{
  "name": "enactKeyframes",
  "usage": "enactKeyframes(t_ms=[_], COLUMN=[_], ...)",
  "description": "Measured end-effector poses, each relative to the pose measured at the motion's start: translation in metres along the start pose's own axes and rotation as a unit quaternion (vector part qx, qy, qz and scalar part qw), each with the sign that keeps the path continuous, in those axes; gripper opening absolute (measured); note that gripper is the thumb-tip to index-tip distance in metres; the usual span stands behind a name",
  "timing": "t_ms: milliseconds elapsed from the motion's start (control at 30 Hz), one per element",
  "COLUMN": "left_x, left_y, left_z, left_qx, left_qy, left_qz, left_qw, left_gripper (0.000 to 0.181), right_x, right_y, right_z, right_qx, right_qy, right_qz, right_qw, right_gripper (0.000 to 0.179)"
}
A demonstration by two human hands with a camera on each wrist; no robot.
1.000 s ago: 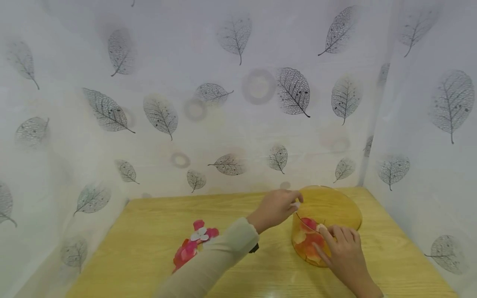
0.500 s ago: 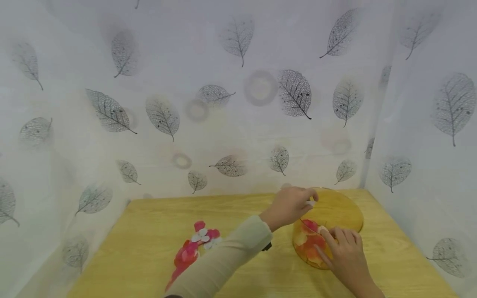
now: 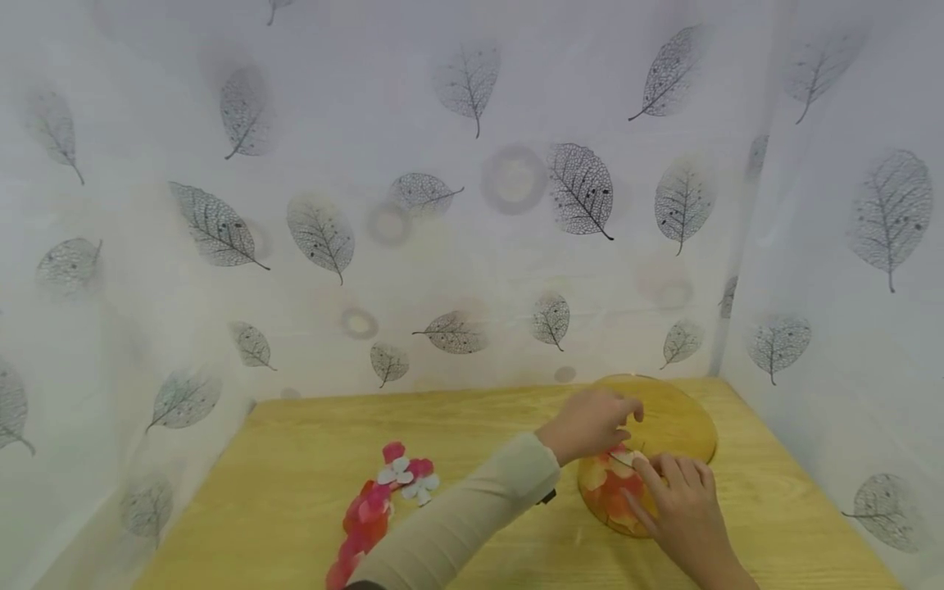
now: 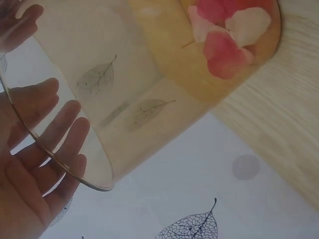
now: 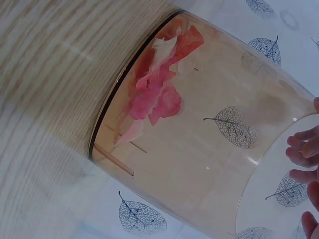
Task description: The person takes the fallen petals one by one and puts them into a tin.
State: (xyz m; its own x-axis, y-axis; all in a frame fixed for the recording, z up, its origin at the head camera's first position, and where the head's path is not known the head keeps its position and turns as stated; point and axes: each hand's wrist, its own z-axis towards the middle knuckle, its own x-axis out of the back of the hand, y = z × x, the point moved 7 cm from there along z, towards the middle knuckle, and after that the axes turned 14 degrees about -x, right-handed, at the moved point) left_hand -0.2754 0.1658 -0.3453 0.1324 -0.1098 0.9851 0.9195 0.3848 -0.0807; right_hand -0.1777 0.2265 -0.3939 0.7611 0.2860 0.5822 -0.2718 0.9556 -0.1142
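Note:
A tall see-through amber vase (image 3: pixel 678 414) stands at the right side of the table, with red, pink and cream petals (image 5: pixel 157 94) and thin stems in its bottom. Over its mouth hangs my left hand (image 3: pixel 593 422), fingers bent loosely downward; the left wrist view shows nothing pinched between the fingers. My right hand (image 3: pixel 686 508) is at the vase's near rim, thumb and index finger apart, the other fingertips hidden. A small cream patch shows at its index tip. From these frames I cannot tell whether this hand grips anything.
Artificial flowers and petals (image 3: pixel 369 512) in red, pink and white lie in a pile left of the left sleeve. The wood-grain table (image 3: pixel 310 442) ends at sheeting (image 3: pixel 487 262) printed with leaves, at the back and both sides.
My left hand has moved right, farther over the vase, and the white petal it held no longer shows in its fingers. The right hand has stayed nearly still.

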Motion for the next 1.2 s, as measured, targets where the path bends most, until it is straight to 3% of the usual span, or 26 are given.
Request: enactKeyframes(t_ms=[133,367,633,800,967,1100,1200], left_x=[-0.002,0.006,0.025,0.036,0.037,0.034,0.025], left_y=[0.0,-0.003,-0.008,-0.02,-0.047,-0.078,-0.103], left_z=[-0.002,-0.012,-0.04,-0.07,-0.111,-0.149,-0.178], left_qx=[-0.002,-0.005,-0.028,-0.023,0.006,0.051,0.093], left_qy=[-0.004,0.01,0.04,0.054,0.071,0.078,0.079], left_qz=[0.002,0.013,0.02,0.043,0.053,0.039,0.022], left_qw=[1.0,0.9999,0.9986,0.9974,0.9961,0.9948,0.9923], left_gripper=[0.025,0.024,0.023,0.02,0.019,0.017,0.016], right_x=[0.0,-0.001,-0.001,-0.001,0.0,-0.001,-0.001], right_y=[-0.001,0.001,0.001,0.0,0.0,-0.001,0.0], right_z=[0.0,-0.001,-0.001,0.002,0.003,0.002,0.002], right_qx=[0.001,-0.003,0.0,-0.004,-0.009,-0.009,-0.008], right_qy=[0.003,-0.003,-0.001,-0.001,-0.004,-0.008,-0.009], right_qz=[0.001,-0.003,-0.002,0.008,0.009,0.007,0.009], right_qw=[1.0,1.0,1.0,1.0,0.9999,0.9999,0.9999], right_gripper=[0.064,0.064,0.063,0.062,0.062,0.061,0.06])
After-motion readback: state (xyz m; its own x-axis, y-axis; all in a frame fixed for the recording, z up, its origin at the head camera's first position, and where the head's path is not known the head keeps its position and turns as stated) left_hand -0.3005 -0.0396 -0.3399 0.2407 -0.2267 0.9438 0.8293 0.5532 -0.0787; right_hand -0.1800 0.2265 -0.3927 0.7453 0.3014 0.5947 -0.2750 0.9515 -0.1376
